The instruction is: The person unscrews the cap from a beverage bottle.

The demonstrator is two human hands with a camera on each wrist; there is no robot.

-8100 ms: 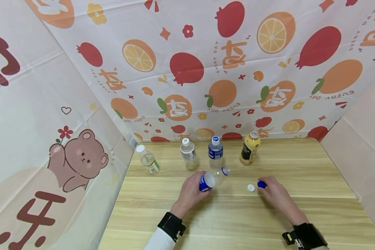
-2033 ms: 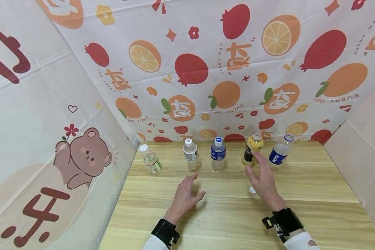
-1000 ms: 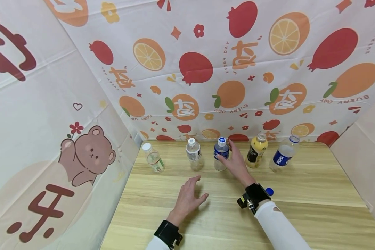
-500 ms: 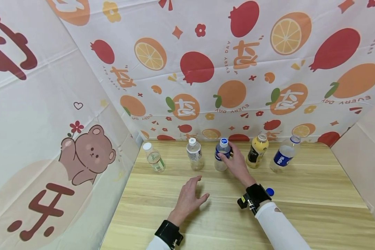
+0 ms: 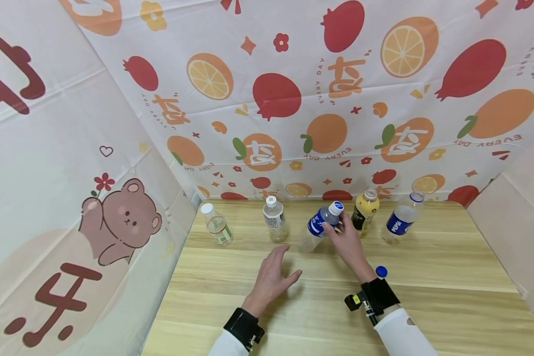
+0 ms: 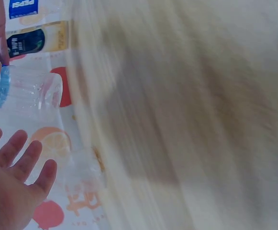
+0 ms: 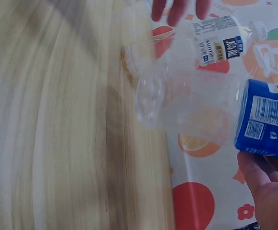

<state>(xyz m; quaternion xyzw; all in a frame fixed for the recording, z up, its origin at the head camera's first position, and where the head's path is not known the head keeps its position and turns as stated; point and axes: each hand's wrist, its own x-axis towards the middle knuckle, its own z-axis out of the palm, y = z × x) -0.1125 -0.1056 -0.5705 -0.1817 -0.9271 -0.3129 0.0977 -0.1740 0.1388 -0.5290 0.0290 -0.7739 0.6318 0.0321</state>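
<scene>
My right hand (image 5: 349,242) grips a clear plastic bottle (image 5: 320,225) by its blue label. It leans with its white, blue-printed cap up to the right and its base down to the left. In the right wrist view the see-through lower part of the bottle (image 7: 191,103) shows nothing coloured inside. My left hand (image 5: 271,279) hovers over the table below the bottle's base, fingers apart and holding nothing. In the left wrist view the left hand's fingers (image 6: 24,153) spread close beside the bottle (image 6: 31,93).
To the left stand a white-capped bottle (image 5: 274,220) and a green-labelled bottle (image 5: 218,226). On the right are an uncapped yellow bottle (image 5: 364,210) and an uncapped Pepsi bottle (image 5: 400,220). A blue cap (image 5: 381,271) lies by the right wrist. A printed cloth (image 5: 293,99) hangs behind the table.
Earlier the left hand held the Pepsi bottle and the right hand the blue cap; both were put down. The right hand then took the blue-labelled bottle, which has since tilted to the right.
</scene>
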